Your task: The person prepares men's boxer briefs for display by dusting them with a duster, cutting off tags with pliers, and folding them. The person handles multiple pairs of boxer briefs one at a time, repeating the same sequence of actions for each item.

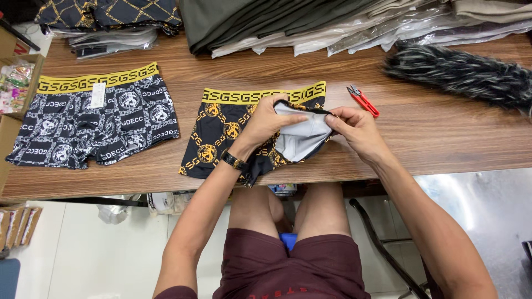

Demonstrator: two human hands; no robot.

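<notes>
Black boxer briefs (221,130) with gold print and a yellow waistband lie on the wooden table (438,133) in front of me. One leg is turned back, and its pale grey inner lining (302,138) shows. My left hand (267,120), with a dark watch on the wrist, pinches the folded-back fabric from the left. The same fold's right edge is gripped by my right hand (356,128).
A second pair of briefs (94,122), black with white print, lies at the left. Small red snips (363,101) rest just right of my hands. A furry black-and-grey item (465,75) lies at the far right. Folded clothes and plastic bags (310,25) line the back edge.
</notes>
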